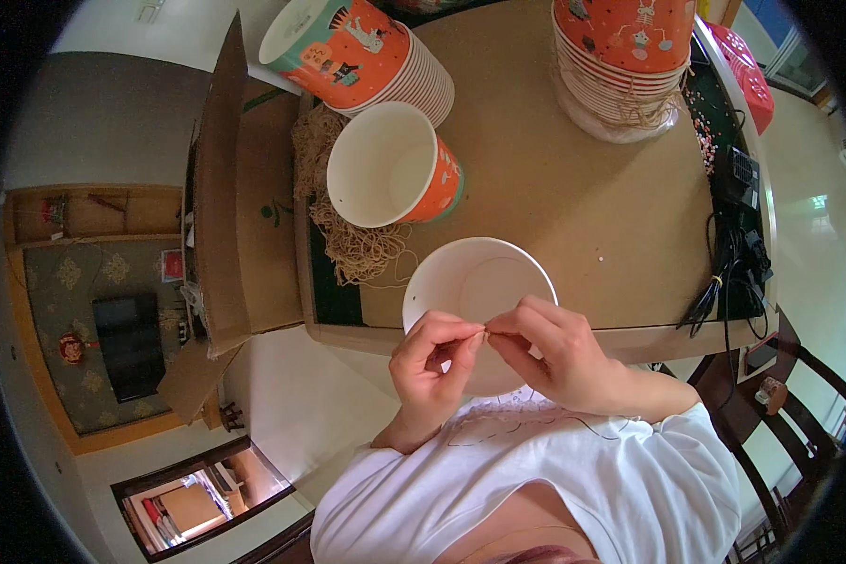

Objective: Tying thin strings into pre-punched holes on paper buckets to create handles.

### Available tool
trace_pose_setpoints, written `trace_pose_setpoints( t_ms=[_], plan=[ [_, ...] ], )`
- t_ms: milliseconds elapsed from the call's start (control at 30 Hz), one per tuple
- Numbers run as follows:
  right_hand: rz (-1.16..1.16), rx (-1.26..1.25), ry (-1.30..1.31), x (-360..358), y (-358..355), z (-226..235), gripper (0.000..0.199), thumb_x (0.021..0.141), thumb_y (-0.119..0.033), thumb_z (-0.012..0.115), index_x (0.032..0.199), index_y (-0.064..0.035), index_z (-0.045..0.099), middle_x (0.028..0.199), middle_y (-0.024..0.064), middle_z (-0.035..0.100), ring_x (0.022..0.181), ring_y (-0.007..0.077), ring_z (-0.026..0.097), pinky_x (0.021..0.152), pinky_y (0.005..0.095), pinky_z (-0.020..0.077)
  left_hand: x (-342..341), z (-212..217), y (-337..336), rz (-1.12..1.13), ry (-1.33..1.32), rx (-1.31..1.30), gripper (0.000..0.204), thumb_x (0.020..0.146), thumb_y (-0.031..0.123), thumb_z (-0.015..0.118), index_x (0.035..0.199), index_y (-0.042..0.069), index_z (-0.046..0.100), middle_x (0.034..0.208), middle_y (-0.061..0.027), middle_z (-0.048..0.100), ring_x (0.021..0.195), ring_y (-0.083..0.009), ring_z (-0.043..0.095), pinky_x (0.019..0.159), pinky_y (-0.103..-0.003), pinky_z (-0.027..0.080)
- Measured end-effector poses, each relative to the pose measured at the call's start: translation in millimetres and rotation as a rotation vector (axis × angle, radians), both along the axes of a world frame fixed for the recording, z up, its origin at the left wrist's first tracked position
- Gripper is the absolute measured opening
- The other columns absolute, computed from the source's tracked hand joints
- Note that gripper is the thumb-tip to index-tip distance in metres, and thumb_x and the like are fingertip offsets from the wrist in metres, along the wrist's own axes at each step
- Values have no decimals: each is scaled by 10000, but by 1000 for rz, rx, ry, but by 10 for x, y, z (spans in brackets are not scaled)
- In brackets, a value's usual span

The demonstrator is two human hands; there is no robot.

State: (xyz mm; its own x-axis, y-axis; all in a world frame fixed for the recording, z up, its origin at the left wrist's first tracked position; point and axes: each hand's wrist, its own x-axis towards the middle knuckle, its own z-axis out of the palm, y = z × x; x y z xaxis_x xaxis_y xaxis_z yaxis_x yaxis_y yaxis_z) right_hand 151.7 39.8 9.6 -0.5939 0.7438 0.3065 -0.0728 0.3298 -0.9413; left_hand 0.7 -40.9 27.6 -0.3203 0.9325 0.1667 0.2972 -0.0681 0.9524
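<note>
My left hand and my right hand meet fingertip to fingertip, both pinched closed. What lies between the tips is too small to make out; it may be a bit of string. Just behind and below them is a white paper bucket, its open mouth facing up and its near side partly hidden by my hands. Beyond it, to the left, an orange and teal paper bucket stands with its pale inside showing. Tangled beige string lies beside that bucket.
A nested stack of orange printed buckets leans at the far left. Another stack, with string on it, stands far right. Black cables and an adapter lie along the right edge. An open cardboard box borders the table's left side.
</note>
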Motion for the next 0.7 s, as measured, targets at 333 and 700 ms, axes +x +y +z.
trace_pose_setpoints(
  t_ms=[333, 700],
  plan=[
    [-20, -46, -33, -5, -18, 12, 104, 825, -72, 661, 898, -56, 590, 740, 104, 614, 614, 286, 619, 513, 375, 483, 6, 15, 6, 14, -28, 4, 124, 857, -79, 613, 960, -12, 633, 894, -46, 588, 711, -37, 529, 561, -148, 419],
    [-12, 81, 29, -20, -12, -44, 98, 796, 21, 666, 868, -17, 612, 686, 89, 611, 557, 215, 602, 472, 306, 454, 4, -29, 16, 17, 13, 50, 46, 901, -24, 580, 944, -8, 576, 880, -57, 574, 698, -58, 516, 590, -170, 411]
  ],
)
